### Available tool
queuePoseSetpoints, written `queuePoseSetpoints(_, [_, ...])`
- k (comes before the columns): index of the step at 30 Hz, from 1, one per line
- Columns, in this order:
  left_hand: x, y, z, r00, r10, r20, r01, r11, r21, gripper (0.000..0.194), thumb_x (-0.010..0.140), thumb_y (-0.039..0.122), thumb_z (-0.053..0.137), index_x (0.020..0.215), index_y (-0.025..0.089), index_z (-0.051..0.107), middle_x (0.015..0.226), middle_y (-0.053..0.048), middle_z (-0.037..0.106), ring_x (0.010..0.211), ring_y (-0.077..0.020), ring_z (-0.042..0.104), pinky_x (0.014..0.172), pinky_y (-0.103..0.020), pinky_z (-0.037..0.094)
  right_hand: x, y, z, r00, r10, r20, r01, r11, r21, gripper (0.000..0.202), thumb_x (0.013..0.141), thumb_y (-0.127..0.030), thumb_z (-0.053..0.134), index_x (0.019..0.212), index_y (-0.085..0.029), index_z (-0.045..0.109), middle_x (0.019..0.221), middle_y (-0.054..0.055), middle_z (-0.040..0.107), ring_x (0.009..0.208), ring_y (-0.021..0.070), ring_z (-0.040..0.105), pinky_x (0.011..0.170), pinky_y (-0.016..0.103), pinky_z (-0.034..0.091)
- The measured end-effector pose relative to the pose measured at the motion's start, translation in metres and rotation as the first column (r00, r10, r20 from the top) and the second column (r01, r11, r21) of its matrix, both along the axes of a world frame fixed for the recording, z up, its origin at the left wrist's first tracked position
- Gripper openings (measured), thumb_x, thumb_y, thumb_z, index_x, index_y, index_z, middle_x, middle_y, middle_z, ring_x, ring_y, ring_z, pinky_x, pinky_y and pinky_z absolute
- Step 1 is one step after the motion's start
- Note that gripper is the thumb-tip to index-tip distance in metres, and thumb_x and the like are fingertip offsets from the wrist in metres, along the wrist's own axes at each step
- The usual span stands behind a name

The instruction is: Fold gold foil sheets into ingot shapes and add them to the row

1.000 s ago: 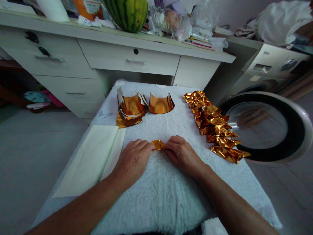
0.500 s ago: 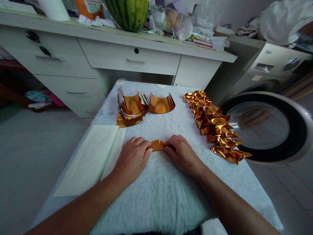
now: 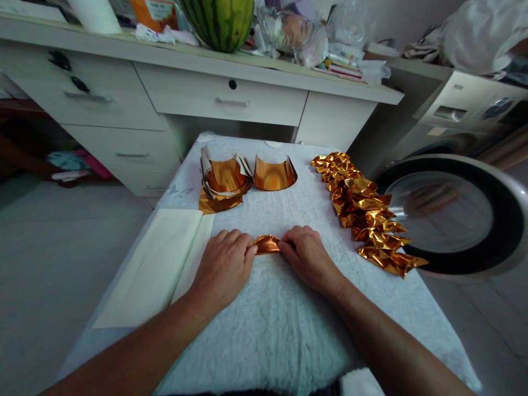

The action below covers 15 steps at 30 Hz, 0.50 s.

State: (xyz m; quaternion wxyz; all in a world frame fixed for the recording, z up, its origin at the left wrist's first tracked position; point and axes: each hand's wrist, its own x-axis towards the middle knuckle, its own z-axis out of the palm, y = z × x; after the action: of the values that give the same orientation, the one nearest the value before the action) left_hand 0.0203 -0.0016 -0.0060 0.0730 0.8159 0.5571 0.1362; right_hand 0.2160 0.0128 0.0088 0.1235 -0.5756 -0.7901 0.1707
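Note:
Between my two hands a small folded piece of gold foil paper [image 3: 267, 245] lies low over the cloth. My left hand [image 3: 226, 261] pinches its left end between thumb and fingers, and my right hand [image 3: 304, 253] pinches the right end. Beyond them stand a stack of curled gold foil sheets [image 3: 226, 177] and a single curled gold sheet [image 3: 275, 175]. To the right runs a row of folded gold foil pieces [image 3: 363, 206], overlapping one another. Flat pale paper [image 3: 152, 264] lies left of my left hand.
A light cloth [image 3: 272, 330] covers the table. Behind it stands a white desk with drawers [image 3: 223, 102], bearing a watermelon [image 3: 218, 22] and plastic bags. At the right, a washing machine's round door [image 3: 454, 214] hangs open close to the table's edge.
The foil piece between my hands now looks more rounded and bulging, its surface darker copper. Both hands keep their grip on its ends. The whole view has shifted slightly.

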Motion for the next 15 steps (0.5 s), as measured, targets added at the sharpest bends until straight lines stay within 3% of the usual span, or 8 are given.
queuePoseSetpoints(15, [0.0027, -0.0031, 0.0039, 0.984, 0.027, -0.177, -0.014, 0.997, 0.078, 0.023, 0.096, 0.026, 0.045, 0.080, 0.018, 0.059, 0.082, -0.009, 0.059, 0.081, -0.0267, 0.054, 0.077, -0.043, 0.047, -0.0016, 0.0015, -0.0035, 0.995, -0.052, 0.082, 0.049, 0.998, 0.044, 0.026, 0.094, -0.036, 0.059, 0.075, -0.019, 0.067, 0.080, 0.005, 0.067, 0.078, 0.0197, 0.055, 0.071, 0.033, 0.032])
